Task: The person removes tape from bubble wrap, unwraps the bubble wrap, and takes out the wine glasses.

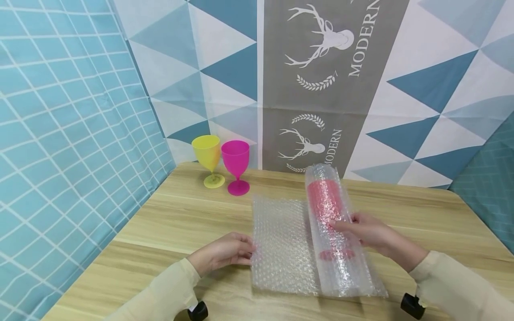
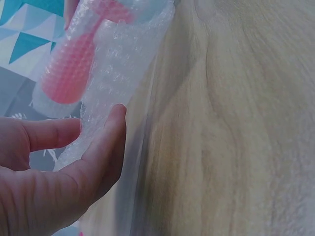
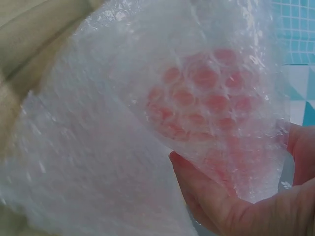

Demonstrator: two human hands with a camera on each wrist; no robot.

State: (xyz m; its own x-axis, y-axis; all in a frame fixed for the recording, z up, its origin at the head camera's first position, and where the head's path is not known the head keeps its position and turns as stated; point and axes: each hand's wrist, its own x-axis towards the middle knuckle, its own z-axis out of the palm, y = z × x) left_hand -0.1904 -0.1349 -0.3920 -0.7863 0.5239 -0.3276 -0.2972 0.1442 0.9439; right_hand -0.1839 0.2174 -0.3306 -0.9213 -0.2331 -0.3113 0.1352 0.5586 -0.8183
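A red-pink goblet [image 1: 325,200] lies rolled inside clear bubble wrap [image 1: 283,243]; its cup and round foot show through the layers. My right hand [image 1: 367,229] grips this roll around its middle, thumb on top, holding it tilted. In the right wrist view the goblet [image 3: 211,98] looks blurred behind the bubbles. An unrolled flap of wrap stretches left from the roll to my left hand [image 1: 229,252], whose fingers are at its left edge. The left wrist view shows a gap between thumb and fingers [image 2: 115,128], with the wrap [image 2: 115,64] just beyond them.
A yellow goblet [image 1: 207,154] and a magenta goblet [image 1: 236,160] stand upright at the back left of the wooden table [image 1: 168,218]. Behind the table hangs a patterned cloth [image 1: 225,58]; a blue grid cloth [image 1: 68,111] rises along the left side.
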